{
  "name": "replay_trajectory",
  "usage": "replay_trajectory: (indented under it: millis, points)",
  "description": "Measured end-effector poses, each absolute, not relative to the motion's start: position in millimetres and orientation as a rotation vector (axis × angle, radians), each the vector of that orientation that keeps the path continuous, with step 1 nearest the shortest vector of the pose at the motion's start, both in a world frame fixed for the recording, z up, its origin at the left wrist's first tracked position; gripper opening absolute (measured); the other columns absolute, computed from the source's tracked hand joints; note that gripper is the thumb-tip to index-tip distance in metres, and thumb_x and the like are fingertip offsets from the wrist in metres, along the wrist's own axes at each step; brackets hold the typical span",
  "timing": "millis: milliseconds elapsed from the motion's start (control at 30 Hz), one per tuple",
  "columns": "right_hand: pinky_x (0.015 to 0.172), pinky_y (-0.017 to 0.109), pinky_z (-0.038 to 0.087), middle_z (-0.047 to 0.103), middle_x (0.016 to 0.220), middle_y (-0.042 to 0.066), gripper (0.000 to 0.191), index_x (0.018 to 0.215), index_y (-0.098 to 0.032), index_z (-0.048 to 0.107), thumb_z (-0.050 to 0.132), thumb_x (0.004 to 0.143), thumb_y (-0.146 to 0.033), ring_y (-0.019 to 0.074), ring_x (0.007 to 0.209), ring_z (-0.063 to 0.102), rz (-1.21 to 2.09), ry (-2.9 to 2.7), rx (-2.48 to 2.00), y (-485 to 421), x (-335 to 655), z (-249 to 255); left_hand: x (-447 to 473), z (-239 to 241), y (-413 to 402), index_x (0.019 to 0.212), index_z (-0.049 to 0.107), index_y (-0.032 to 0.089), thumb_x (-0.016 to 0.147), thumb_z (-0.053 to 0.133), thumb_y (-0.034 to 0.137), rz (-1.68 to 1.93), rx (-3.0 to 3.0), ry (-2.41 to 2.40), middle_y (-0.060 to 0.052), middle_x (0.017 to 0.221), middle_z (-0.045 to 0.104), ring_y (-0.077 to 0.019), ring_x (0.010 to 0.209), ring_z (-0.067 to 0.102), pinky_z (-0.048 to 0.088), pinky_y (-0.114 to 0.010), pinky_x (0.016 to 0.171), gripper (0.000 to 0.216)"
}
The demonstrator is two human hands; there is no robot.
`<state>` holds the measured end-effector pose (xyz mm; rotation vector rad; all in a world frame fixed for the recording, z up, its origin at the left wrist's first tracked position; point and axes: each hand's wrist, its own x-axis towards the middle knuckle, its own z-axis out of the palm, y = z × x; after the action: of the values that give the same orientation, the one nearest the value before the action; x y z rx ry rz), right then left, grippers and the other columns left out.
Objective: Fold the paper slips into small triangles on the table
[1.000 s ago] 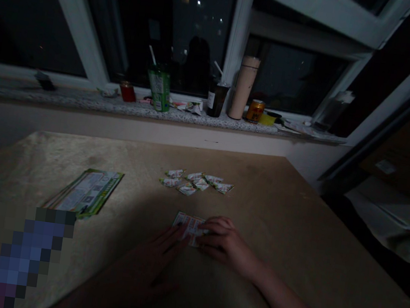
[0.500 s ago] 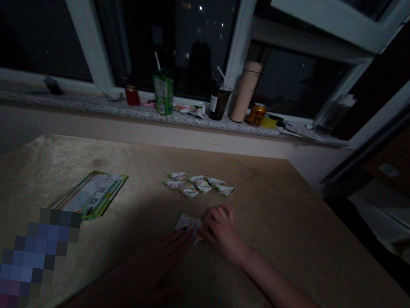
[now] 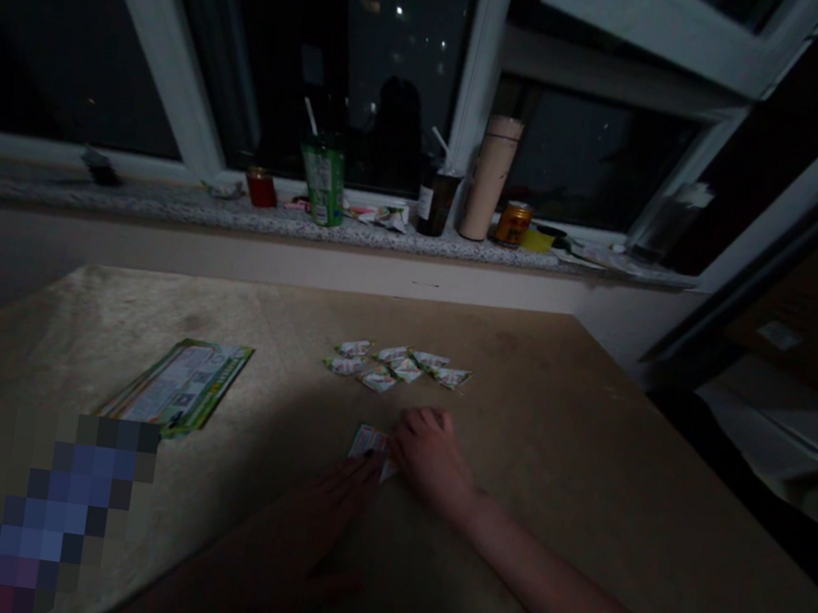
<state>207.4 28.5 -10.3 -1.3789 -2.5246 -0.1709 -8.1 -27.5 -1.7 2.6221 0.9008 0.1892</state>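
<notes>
A small sheet of printed paper (image 3: pixel 365 440) lies on the table in front of me, partly covered by both hands. My left hand (image 3: pixel 317 516), deep in shadow, rests with fingers stretched out flat, their tips on the lower part of the sheet. Curled over the sheet's right edge is my right hand (image 3: pixel 433 455); its fingers are bent on the paper and their tips are hidden. Just beyond the hands lie several small folded paper pieces (image 3: pixel 405 370), white and green, in a loose cluster. To the left, green-and-white printed leaflets (image 3: pixel 199 384) are stacked, slightly fanned.
The brown table (image 3: pixel 552 416) reaches to the wall under the window. Along the granite sill (image 3: pixel 188 209) stand a green cup (image 3: pixel 325 185), a dark cup with a straw (image 3: pixel 435 204), a pink flask (image 3: pixel 491 182), an orange can (image 3: pixel 514 225) and a red jar (image 3: pixel 262 189). A blurred patch covers the lower left.
My right hand has shifted slightly left over the paper, covering more of its right side. The left hand stays in nearly the same place.
</notes>
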Motion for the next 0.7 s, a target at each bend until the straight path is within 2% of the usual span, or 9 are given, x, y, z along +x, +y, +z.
replay_trajectory:
  millis: [133,300,700]
  points:
    - [0.082,0.038,0.032,0.06,0.091,0.008,0.018,0.084,-0.017,0.063,0.05,0.092,-0.027,0.0226,0.093,0.05,-0.162,-2.492,-1.432,27.4,206.6,-7.3,-6.5,0.9,-27.4,0.149,-0.004,0.024,0.084,0.058,0.042,0.218,2.602,0.924,-0.009,0.154,0.012,-0.0303,0.137,0.022,0.028,-0.046,0.109,0.091]
    - [0.084,0.036,0.032,0.061,0.089,0.006,0.016,0.085,-0.016,0.062,0.052,0.092,-0.026,0.0208,0.092,0.051,-0.092,-2.491,-1.442,30.9,206.1,-9.1,-5.4,-0.7,-26.3,0.149,0.0,0.026,0.084,0.056,0.045,0.155,2.625,0.93,-0.006,0.155,0.007,-0.0293,0.139,0.017,0.025,-0.047,0.11,0.087]
    - [0.082,0.035,0.032,0.062,0.088,0.006,0.017,0.083,-0.017,0.062,0.052,0.091,-0.027,0.0204,0.091,0.052,-0.05,-2.455,-1.488,29.9,205.3,-10.1,-3.6,2.7,-28.2,0.149,0.002,0.026,0.086,0.054,0.044,0.158,2.621,0.941,-0.006,0.155,0.009,-0.0293,0.139,0.018,0.025,-0.046,0.111,0.084]
